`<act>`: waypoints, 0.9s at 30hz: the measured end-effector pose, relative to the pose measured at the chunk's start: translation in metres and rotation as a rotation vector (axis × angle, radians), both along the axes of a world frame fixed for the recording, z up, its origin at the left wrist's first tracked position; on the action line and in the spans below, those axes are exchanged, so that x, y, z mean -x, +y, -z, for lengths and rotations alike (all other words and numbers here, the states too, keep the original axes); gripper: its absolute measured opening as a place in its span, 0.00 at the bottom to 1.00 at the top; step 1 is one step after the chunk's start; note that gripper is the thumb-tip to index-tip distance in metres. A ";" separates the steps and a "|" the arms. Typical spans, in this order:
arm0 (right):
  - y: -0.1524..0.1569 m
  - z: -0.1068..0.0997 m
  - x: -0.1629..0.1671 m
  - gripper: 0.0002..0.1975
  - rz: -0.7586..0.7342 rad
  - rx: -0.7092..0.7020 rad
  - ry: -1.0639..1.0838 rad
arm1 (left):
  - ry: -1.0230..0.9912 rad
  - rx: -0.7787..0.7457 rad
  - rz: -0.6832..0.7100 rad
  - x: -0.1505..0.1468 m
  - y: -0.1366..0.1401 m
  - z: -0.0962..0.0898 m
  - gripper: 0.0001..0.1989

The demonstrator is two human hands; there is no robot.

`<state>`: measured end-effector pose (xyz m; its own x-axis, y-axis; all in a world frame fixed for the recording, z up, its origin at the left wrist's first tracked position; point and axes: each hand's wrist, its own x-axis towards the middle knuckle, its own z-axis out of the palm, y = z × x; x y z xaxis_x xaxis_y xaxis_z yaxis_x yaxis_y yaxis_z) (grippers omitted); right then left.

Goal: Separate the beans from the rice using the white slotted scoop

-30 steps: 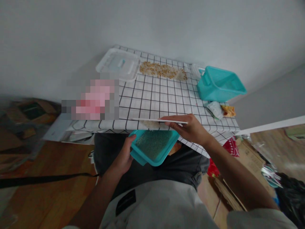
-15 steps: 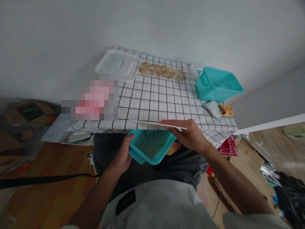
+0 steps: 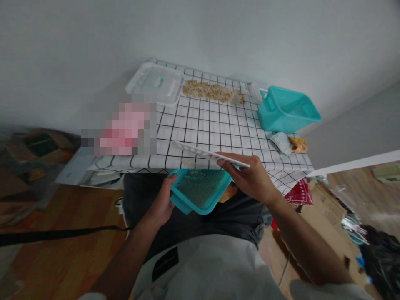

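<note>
My left hand is closed on the left rim of a turquoise plastic tub, with the thumb over the edge. Dark greenish fine grains with white specks lie in the tub, which sits just below the table's front edge. In my right hand is a thin flat white board, gripped at its right end. The board is tilted above the table edge and the tub, its left end raised; small gaps or marks run along it. Part of the tub's far side is hidden under the table edge.
On the checkered tablecloth lie a strip of yellowish kernels and a clear plastic lid. A larger turquoise bin stands right, with crumpled packets before it. A blurred pink item is at left. Flattened cardboard covers the floor.
The white board has tilted, its left end rising over the table while my right hand keeps its grip. My left hand and the tub stay nearly in place.
</note>
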<state>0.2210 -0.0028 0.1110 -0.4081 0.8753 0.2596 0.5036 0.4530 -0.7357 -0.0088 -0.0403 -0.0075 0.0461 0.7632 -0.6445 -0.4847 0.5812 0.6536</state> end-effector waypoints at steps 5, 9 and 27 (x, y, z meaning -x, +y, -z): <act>0.035 0.003 0.009 0.15 -0.025 -0.062 -0.010 | 0.002 0.002 0.015 0.000 0.001 -0.001 0.20; 0.067 0.006 0.015 0.15 -0.263 -0.064 -0.010 | 0.013 0.020 0.018 0.001 0.000 -0.002 0.21; 0.023 -0.001 0.000 0.18 -0.332 0.094 -0.064 | -0.010 -0.017 -0.008 0.010 0.000 0.003 0.21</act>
<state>0.2207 0.0207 0.1119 -0.6874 0.7109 0.1489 0.3863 0.5315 -0.7539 -0.0188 -0.0406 -0.0109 0.0466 0.7744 -0.6310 -0.4958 0.5663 0.6584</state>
